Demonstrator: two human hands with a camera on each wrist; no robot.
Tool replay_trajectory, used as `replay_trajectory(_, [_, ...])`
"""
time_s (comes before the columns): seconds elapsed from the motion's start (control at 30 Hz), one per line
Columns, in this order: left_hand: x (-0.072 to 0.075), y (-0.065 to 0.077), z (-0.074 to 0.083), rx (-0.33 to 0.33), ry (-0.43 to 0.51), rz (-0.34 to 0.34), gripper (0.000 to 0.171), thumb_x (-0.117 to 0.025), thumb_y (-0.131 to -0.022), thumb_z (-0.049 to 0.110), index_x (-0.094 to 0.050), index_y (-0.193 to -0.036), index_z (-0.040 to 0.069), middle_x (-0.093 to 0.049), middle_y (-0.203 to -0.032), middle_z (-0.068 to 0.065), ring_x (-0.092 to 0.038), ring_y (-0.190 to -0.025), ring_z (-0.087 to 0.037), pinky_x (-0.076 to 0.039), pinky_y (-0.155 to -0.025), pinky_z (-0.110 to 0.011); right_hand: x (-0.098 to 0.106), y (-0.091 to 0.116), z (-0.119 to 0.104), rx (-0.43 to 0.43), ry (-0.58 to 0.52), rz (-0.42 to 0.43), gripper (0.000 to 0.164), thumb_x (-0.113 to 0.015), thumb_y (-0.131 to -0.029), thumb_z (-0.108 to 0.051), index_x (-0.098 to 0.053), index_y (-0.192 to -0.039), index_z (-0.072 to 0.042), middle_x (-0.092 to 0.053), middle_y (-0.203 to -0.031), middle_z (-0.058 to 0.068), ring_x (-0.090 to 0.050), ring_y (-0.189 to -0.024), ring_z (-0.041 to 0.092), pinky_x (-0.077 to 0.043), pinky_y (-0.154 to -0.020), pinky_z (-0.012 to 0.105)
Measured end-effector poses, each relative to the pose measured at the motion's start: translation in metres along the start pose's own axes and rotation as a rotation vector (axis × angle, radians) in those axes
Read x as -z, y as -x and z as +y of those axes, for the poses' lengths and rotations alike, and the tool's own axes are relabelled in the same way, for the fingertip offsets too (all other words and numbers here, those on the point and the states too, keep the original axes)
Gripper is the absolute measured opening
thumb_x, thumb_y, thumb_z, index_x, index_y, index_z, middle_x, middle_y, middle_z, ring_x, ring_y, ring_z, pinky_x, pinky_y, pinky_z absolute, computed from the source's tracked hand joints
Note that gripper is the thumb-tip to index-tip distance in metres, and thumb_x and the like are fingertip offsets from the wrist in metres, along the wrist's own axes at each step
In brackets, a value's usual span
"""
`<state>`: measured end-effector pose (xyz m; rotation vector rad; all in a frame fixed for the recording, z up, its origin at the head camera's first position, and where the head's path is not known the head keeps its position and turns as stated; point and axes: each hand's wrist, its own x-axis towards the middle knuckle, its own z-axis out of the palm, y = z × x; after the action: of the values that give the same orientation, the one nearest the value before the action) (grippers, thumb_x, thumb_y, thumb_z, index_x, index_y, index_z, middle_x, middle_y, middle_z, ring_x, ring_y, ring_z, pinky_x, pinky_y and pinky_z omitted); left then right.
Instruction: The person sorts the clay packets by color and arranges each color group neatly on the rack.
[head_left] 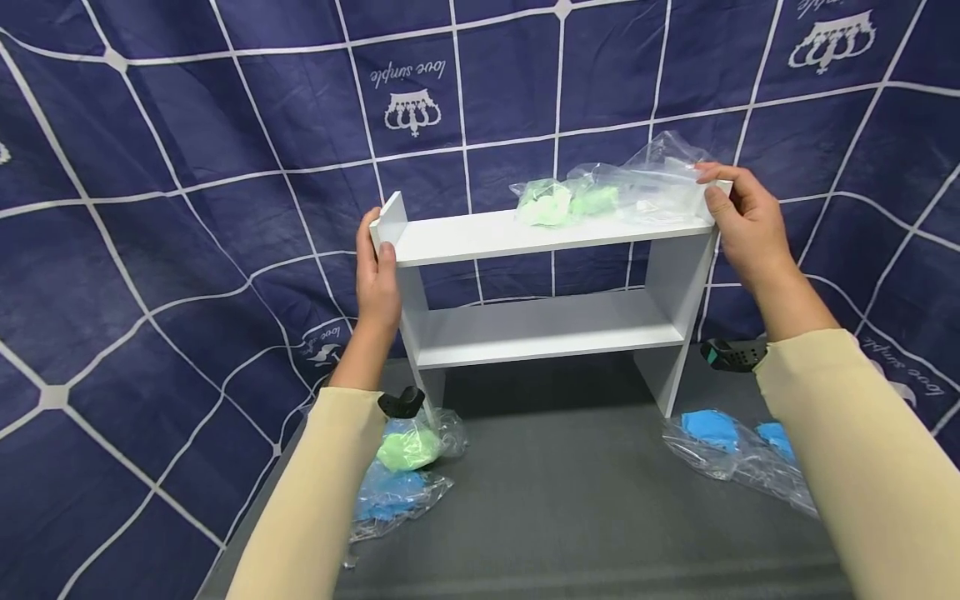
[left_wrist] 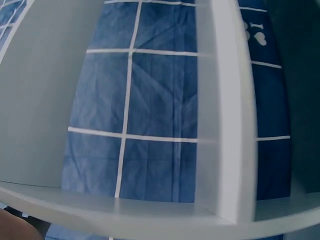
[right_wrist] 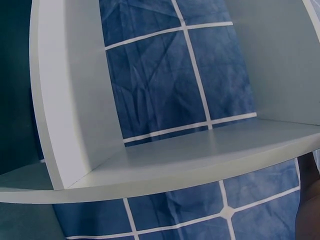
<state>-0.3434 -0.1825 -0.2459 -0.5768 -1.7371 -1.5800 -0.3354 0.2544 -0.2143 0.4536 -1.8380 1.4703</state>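
A white two-tier shelf stands upright on the dark grey surface. My left hand grips its upper left end, thumb at the front and fingers around the side panel. The upper right end is gripped by my right hand, its fingertips beside a clear plastic bag. Whether they touch the bag, I cannot tell. Light green items in clear wrapping lie on the top board. Both wrist views look into the shelf, showing its lower board and a side panel.
Clear bags with green and blue contents lie by the left leg. More bagged blue items are near the right leg. A navy curtain with white grid lines hangs behind and at the sides of the grey surface.
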Motion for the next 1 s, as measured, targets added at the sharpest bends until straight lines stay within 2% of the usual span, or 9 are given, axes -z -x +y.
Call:
replay_trajectory(0.13, [0.004, 0.013, 0.001, 0.031, 0.028, -0.030, 0.055, -0.034, -0.105, 0.009, -0.021, -0.158, 0.011, -0.030, -0.163, -0.008, -0.033, -0.147, -0.017, -0.026, -0.120, -0.030, 0.000, 0.000, -0.001, 0.019, -0.036, 0.009, 0.019, -0.052, -0.102, -0.008, -0.068, -0.111, -0.011, -0.064, -0.134, -0.007, -0.051, -0.133, 0.008, -0.037, -0.099, 0.009])
replay_trajectory(0.2, [0.007, 0.022, 0.002, 0.036, 0.015, -0.044, 0.057, -0.035, -0.104, 0.007, -0.020, -0.159, 0.010, -0.030, -0.163, -0.010, -0.032, -0.149, -0.020, -0.026, -0.122, -0.035, 0.000, 0.000, -0.001, 0.024, -0.045, 0.011, 0.019, -0.052, -0.102, -0.007, -0.068, -0.111, -0.010, -0.064, -0.134, -0.007, -0.051, -0.133, 0.008, -0.037, -0.099, 0.010])
replay_trajectory(0.37, [0.021, 0.048, -0.001, 0.071, -0.092, -0.126, 0.058, -0.041, -0.105, 0.009, -0.021, -0.159, 0.014, -0.028, -0.165, -0.009, -0.032, -0.149, -0.032, -0.029, -0.120, -0.053, 0.001, -0.002, 0.002, 0.029, -0.034, 0.014, 0.020, -0.051, -0.103, -0.009, -0.068, -0.113, -0.009, -0.063, -0.135, -0.006, -0.050, -0.134, 0.009, -0.037, -0.100, 0.010])
replay_trajectory(0.5, [0.036, 0.072, -0.007, 0.150, -0.153, -0.190, 0.061, -0.045, -0.104, 0.009, -0.022, -0.160, 0.021, -0.027, -0.165, -0.007, -0.037, -0.145, -0.038, -0.036, -0.113, -0.061, 0.002, -0.004, 0.010, 0.022, -0.016, 0.001, 0.020, -0.051, -0.103, -0.010, -0.067, -0.116, -0.010, -0.062, -0.137, -0.007, -0.049, -0.135, 0.007, -0.036, -0.101, 0.010])
replay_trajectory(0.7, [0.054, 0.107, -0.019, 0.227, -0.282, -0.328, 0.061, -0.050, -0.105, 0.015, -0.024, -0.159, 0.026, -0.026, -0.165, -0.008, -0.041, -0.143, -0.038, -0.043, -0.106, -0.060, 0.004, -0.006, 0.018, 0.020, 0.006, 0.005, 0.020, -0.051, -0.104, -0.013, -0.067, -0.116, -0.012, -0.062, -0.138, -0.008, -0.048, -0.136, 0.006, -0.035, -0.102, 0.010])
replay_trajectory(0.83, [0.064, 0.126, -0.029, 0.243, -0.355, -0.412, 0.060, -0.053, -0.104, 0.019, -0.028, -0.158, 0.027, -0.031, -0.163, -0.009, -0.045, -0.141, -0.038, -0.046, -0.102, -0.062, 0.004, -0.007, 0.018, 0.026, 0.007, -0.001, 0.020, -0.051, -0.104, -0.014, -0.067, -0.116, -0.012, -0.061, -0.140, -0.006, -0.047, -0.138, 0.007, -0.035, -0.105, 0.011])
replay_trajectory(1.0, [0.077, 0.146, -0.042, 0.217, -0.485, -0.555, 0.057, -0.059, -0.101, 0.019, -0.037, -0.154, 0.020, -0.034, -0.161, -0.011, -0.047, -0.138, -0.041, -0.044, -0.104, -0.064, 0.004, -0.006, 0.018, 0.033, -0.003, 0.000, 0.019, -0.051, -0.104, -0.013, -0.067, -0.115, -0.010, -0.061, -0.140, -0.005, -0.047, -0.139, 0.008, -0.035, -0.106, 0.011])
